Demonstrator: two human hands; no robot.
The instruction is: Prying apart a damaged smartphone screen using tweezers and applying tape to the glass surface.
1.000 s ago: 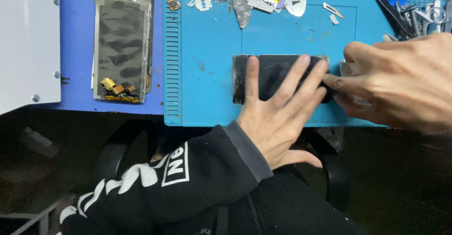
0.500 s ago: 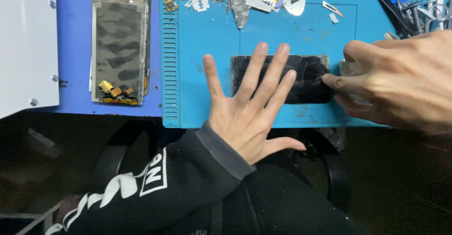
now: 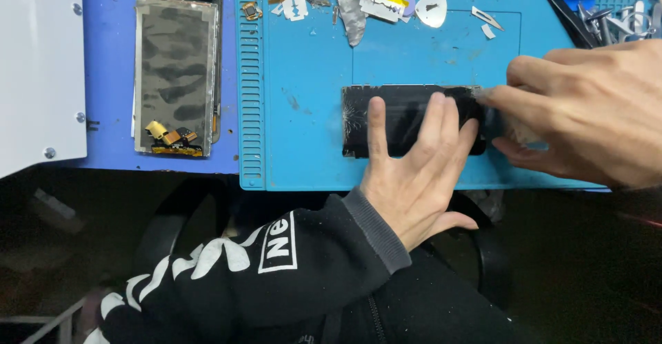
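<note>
left hand [image 3: 414, 172]: open, flat on cracked black screen [image 3: 396, 113] | right hand [image 3: 586, 116]: fingers pinched at screen's right end, grip unclear | blue mat [image 3: 310, 75] beneath

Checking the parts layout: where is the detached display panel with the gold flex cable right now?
The display panel lies left in the head view, beside the blue mat, right of the white plate.

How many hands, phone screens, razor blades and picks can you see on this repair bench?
Hands: 2, the left hand pressing flat on the cracked phone screen and the right hand at its right end
Phone screens: 2, the cracked one on the blue mat and a bare screen panel to the left
Razor blades: 2
White pick: 1
Total: 7
</note>
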